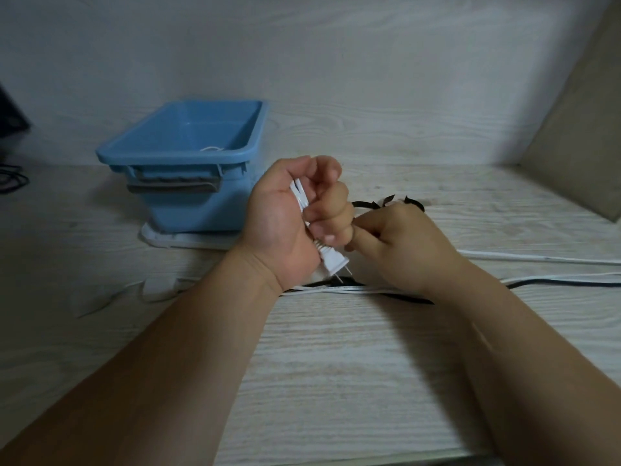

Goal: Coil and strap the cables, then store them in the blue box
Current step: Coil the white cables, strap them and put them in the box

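Note:
My left hand [289, 213] is closed around a folded bundle of white cable [300, 196]; its white two-pin plug [333, 260] sticks out below the fist. My right hand [400, 243] sits against the left fist with fingers curled, pinching something small that I cannot make out. Black straps [389, 202] lie on the table just behind the right hand. The blue box [188, 163] stands to the left of my hands, with a bit of white cable [211, 149] showing inside it.
White and black cables [554, 280] trail across the wooden table to the right, passing under my wrists. A white lid or tray [181, 238] lies under the box. More white cable [154, 287] lies at the left. A dark cable [11, 178] is at the far left edge.

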